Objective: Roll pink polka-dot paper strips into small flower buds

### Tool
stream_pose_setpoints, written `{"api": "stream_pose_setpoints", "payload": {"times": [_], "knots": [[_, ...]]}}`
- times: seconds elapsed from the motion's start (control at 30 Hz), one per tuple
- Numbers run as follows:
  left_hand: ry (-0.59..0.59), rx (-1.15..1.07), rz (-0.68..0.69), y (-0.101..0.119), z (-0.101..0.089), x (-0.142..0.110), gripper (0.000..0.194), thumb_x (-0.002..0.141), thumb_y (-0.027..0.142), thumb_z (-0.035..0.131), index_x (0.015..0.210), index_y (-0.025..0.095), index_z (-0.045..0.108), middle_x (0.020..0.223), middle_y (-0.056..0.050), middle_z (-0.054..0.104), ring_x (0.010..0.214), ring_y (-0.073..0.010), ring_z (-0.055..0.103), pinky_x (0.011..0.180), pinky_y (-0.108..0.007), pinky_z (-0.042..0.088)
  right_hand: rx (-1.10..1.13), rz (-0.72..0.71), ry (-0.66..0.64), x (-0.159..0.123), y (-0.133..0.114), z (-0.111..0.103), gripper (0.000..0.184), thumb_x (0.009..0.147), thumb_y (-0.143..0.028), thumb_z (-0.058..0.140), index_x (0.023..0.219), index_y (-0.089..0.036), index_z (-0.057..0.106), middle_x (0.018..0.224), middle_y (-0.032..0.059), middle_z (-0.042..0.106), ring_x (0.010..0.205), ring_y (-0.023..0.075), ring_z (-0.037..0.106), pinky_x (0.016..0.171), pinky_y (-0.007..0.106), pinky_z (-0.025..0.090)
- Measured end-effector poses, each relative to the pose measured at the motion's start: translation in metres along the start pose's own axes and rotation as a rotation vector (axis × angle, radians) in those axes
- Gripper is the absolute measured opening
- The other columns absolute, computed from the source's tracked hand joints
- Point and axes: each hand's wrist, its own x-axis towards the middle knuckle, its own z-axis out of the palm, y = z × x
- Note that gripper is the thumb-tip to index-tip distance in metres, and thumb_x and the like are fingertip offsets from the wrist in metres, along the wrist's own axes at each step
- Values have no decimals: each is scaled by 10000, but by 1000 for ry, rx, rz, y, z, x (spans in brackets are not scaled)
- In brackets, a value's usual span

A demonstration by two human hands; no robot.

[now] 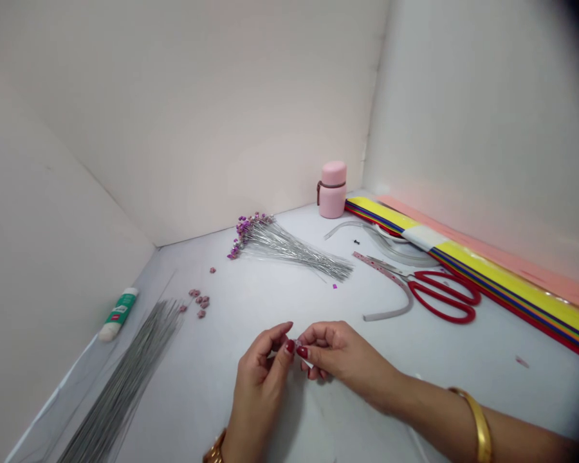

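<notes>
On the desk [251, 302], wires [125, 379] and a glue stick [119, 314] are lying left of the stem bunch [296, 247], scissors [405, 275] and sheets [477, 265] right. A bottle [332, 193] is standing behind its right end; before it, fingers [290, 346] are holding a small piece [297, 344].

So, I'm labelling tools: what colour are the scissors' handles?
The handles are red, clearest in the head view.

White table [212, 386] with red-handled scissors [415, 285]
</notes>
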Motion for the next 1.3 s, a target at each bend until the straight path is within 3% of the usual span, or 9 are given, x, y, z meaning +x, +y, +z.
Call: {"api": "stream_pose_setpoints", "payload": {"times": [0.13, 0.2, 0.33, 0.57, 0.8, 1.3], "knots": [[-79, 89, 97, 2, -5, 2, 155, 775, 225, 536, 870, 189, 653, 806, -41, 619, 750, -158, 584, 683, -239, 451, 30, -13, -26, 0, -1, -2, 233, 677, -360, 630, 712, -136, 579, 563, -26, 558, 470, 62, 481, 458, 176, 325], [-62, 76, 96, 1, -5, 3, 136, 755, 218, 560, 840, 189, 663, 778, -40, 622, 724, -158, 585, 655, -233, 456, 60, -4, -50, 1, -1, -3, 236, 674, -360, 635, 709, -133, 578, 562, -24, 564, 464, 61, 481, 453, 176, 324], [18, 44, 65, -1, -2, 1, 137, 742, 219, 574, 831, 174, 669, 769, -52, 631, 721, -166, 585, 660, -245, 458, 90, 6, -55, 1, 0, -4, 254, 680, -373, 626, 713, -125, 585, 568, -15, 573, 459, 62, 482, 451, 180, 328], [-21, -40, -60, 2, -3, 2, 115, 723, 243, 599, 775, 150, 642, 716, -39, 655, 665, -148, 585, 631, -232, 459, 4, -10, -37, 0, -1, -2, 255, 686, -375, 620, 714, -124, 582, 572, -13, 573, 464, 60, 482, 454, 175, 329], [136, -81, -135, -1, 0, 1, 131, 675, 253, 638, 750, 147, 650, 691, -32, 677, 643, -139, 587, 615, -217, 455, -88, -20, -14, -2, -3, 1, 193, 701, -328, 585, 667, -138, 572, 557, -15, 568, 471, 74, 494, 451, 179, 338], [131, -181, -215, -2, 2, 1, 139, 709, 262, 621, 775, 139, 616, 664, -18, 646, 616, -111, 560, 609, -211, 434, -120, -11, -68, -1, -4, 0, 186, 728, -306, 554, 689, -127, 589, 594, 7, 597, 501, 76, 511, 460, 179, 323]]}}
